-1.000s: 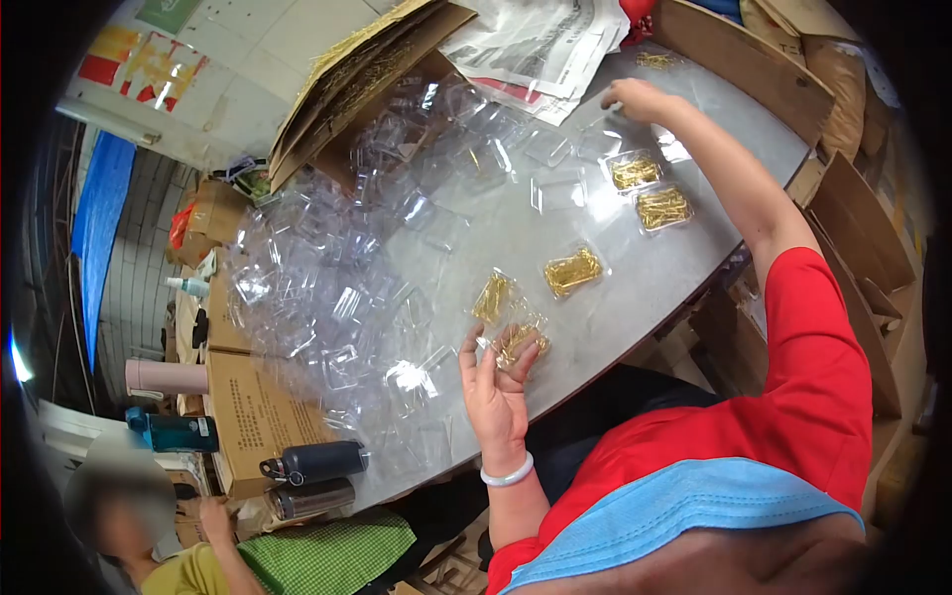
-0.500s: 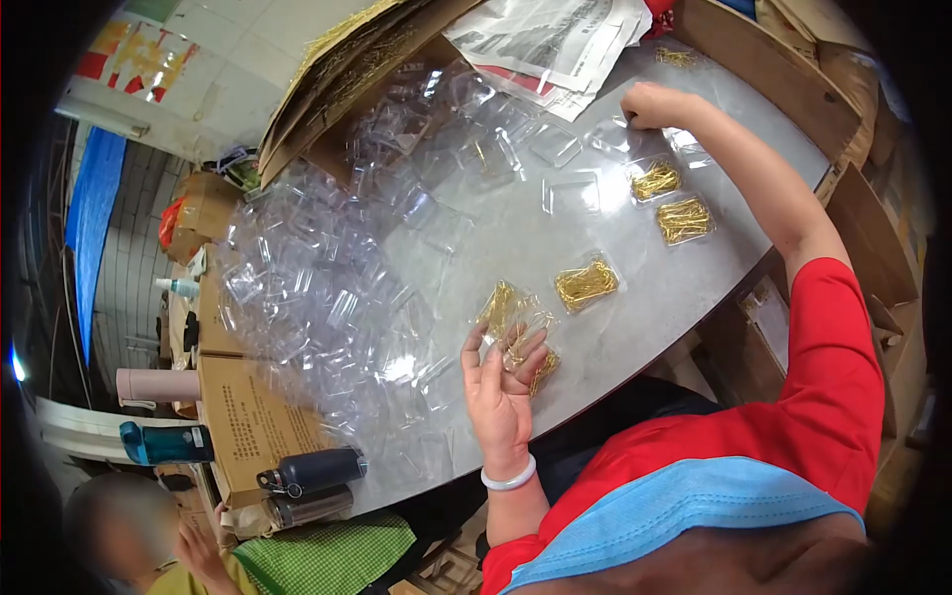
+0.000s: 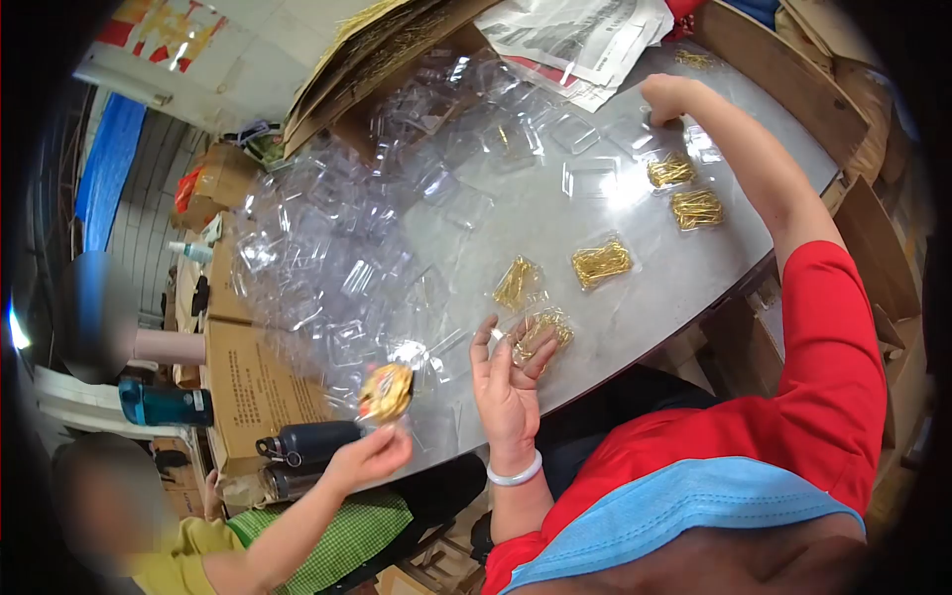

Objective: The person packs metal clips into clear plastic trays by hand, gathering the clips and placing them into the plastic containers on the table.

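My left hand [image 3: 508,382] is palm up at the table's near edge, fingers apart and curled under a clear plastic box with gold pins [image 3: 541,335], its fingertips at the box. Just behind it lies another clear box of gold pins [image 3: 517,283]. My right hand [image 3: 666,97] reaches across to the far side of the table, its fingers bent down near clear plastic pieces; what they hold, if anything, is hidden. Near that forearm are two filled boxes, one [image 3: 670,171] behind the other [image 3: 697,209]. A further filled box [image 3: 601,262] sits mid-table.
A large heap of clear plastic boxes [image 3: 327,248] covers the table's left. Newspapers [image 3: 585,40] and cardboard [image 3: 387,59] lie at the back. Bottles [image 3: 307,441] stand by a carton [image 3: 258,397]. At lower left, a person's hand [image 3: 372,456] is beside a colourful round item [image 3: 387,392].
The other person's arm has stretched out over the table's near left edge, with a colourful round item now at the hand. My right hand stays at the far side, its fingers now bent down.
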`<state>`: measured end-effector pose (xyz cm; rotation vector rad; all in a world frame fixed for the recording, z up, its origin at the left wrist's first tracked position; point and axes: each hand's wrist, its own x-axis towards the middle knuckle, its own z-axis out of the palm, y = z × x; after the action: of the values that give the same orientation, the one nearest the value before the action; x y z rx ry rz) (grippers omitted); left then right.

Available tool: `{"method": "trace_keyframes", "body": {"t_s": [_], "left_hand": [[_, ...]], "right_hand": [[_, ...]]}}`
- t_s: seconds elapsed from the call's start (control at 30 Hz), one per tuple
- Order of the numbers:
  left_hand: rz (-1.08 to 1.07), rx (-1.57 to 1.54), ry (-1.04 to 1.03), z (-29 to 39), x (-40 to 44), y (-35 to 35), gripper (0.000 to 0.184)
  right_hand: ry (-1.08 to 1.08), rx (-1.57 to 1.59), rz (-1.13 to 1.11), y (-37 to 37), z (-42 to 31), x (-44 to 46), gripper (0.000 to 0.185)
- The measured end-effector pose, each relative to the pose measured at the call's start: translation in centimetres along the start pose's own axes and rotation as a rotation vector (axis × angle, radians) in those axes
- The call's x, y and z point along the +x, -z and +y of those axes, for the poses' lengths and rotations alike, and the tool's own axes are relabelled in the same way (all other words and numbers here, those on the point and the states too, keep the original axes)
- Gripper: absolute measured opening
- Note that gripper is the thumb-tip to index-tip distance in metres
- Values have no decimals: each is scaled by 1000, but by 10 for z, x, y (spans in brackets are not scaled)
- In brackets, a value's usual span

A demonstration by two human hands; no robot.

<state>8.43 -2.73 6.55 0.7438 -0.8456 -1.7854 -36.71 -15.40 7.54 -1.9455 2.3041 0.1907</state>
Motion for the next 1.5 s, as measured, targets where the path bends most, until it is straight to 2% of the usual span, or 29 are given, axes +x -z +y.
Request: {"method": "trace_keyframes", "body": {"t_s": [0.1, 0.17, 0.2, 0.27, 0.33, 0.37, 0.5, 0.53, 0.8, 0.9, 1.0, 1.1, 1.13, 1.23, 1.37, 1.5], "left_hand": [[-22, 11, 20, -1, 1, 5, 37], [-38, -3, 31, -3, 2, 9, 37], [-53, -26, 36, -6, 5, 10, 37], [-67, -51, 56, -13, 7, 13, 36], [-77, -85, 74, -18, 7, 12, 36], [-86, -113, 73, -18, 7, 10, 36], [-61, -129, 64, -20, 0, 14, 35], [-69, -135, 58, -21, -1, 16, 34], [-127, -128, 10, -17, -8, 23, 36], [-76, -151, -8, -18, -12, 25, 35], [-39, -138, -8, -12, -17, 26, 34], [-55, -130, -33, -10, -17, 28, 34], [-56, -128, -41, -10, -16, 27, 34], [-75, -125, -55, -11, -15, 24, 33], [-44, -54, -68, -15, -13, 15, 33], [10, 276, -129, -16, -9, 13, 34]], "right_hand": [[5, 284, 66, -6, 20, 5, 22], [238, 336, 278, -5, 2, 3, 19], [371, 314, 367, 14, -31, -17, 16], [482, 361, 311, 43, -94, -49, 14], [742, 368, 370, 57, -148, -84, 11], [796, 294, 335, 66, -173, -102, 12], [1134, 122, 380, 62, -236, -137, 14], [1152, 108, 357, 60, -247, -139, 13], [1118, -94, 208, 40, -281, -147, 16], [1146, -46, 294, 40, -278, -144, 16], [939, 168, 308, 47, -269, -147, 16], [821, 368, 391, 26, -253, -136, 18], [843, 410, 445, 15, -250, -131, 21], [568, 781, 14, 7, -249, -142, 24], [486, 1103, -141, -14, -244, -142, 24], [447, 1182, -186, -23, -241, -148, 22]]}}
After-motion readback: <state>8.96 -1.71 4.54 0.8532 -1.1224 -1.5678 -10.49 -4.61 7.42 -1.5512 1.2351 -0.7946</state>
